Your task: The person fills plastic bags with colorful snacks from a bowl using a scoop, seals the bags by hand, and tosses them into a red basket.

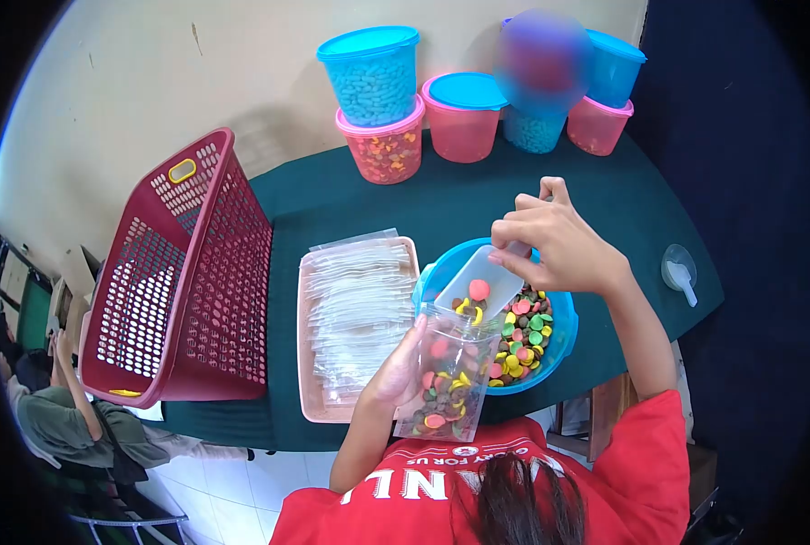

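Observation:
My right hand [550, 238] grips a translucent white scoop [480, 272] above a blue bowl [564, 336]. The scoop tilts down toward a clear plastic pouch [446, 391], with a few colored pieces near its lip. My left hand [400, 372] is closed on the pouch's left side and holds it upright. Inside the pouch lie pink, yellow, green and brown pieces. More colored pieces [518, 343] fill the bowl behind the pouch. Left of my left hand is a pink tray [305, 381] with a stack of flat clear pouches [355, 309].
A maroon basket [223, 300] stands at the left. Along the wall are stacked blue [369, 82] and pink [382, 150] tubs. A small clear dish with a spoon [679, 272] sits at the table's right edge. A person in green [64, 422] is at the far left.

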### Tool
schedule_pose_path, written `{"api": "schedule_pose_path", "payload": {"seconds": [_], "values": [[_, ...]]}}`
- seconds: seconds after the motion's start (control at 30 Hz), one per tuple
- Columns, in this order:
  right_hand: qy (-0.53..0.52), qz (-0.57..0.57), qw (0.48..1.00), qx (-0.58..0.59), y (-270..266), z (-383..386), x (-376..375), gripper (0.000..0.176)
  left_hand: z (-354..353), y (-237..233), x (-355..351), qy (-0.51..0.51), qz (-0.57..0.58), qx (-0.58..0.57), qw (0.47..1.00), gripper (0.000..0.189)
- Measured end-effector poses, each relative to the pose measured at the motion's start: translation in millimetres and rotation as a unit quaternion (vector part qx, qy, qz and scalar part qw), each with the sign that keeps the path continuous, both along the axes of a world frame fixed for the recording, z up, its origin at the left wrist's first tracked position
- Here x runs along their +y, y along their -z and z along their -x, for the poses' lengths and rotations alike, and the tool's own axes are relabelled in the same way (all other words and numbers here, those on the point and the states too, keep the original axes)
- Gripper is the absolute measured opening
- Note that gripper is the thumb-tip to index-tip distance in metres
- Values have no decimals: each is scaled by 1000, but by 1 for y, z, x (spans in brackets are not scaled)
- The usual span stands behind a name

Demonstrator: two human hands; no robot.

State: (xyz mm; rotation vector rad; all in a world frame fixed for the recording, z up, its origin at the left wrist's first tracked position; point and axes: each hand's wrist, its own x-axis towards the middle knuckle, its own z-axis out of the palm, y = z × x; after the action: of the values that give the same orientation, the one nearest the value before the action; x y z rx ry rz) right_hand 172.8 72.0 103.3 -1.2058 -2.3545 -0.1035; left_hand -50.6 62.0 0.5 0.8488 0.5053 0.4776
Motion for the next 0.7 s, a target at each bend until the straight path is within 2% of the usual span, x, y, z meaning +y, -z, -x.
{"api": "schedule_pose_path", "payload": {"seconds": [0.1, 0.23, 0.3, 0.53, 0.63, 0.7], "values": [[-9, 23, 1000, -2, 1, 2, -3, 17, 1, 9, 2, 10, 9, -32, 999, 62], [-5, -25, 1000, -9, 5, 5, -8, 15, -3, -2, -3, -1, 49, -48, 998, 62], [1, -36, 999, -7, 6, 5, -13, 15, -2, -1, -2, 28, 44, -105, 993, 56], [41, -7, 999, -21, 8, 0, -24, 13, -3, 6, -2, 54, 10, -80, 995, 55], [41, -6, 999, -12, 11, -2, -30, 12, -5, 6, -9, 29, 12, -37, 999, 53], [43, -7, 999, 7, 13, -5, -32, 12, -9, -4, -18, -34, 59, -44, 997, 50]]}}
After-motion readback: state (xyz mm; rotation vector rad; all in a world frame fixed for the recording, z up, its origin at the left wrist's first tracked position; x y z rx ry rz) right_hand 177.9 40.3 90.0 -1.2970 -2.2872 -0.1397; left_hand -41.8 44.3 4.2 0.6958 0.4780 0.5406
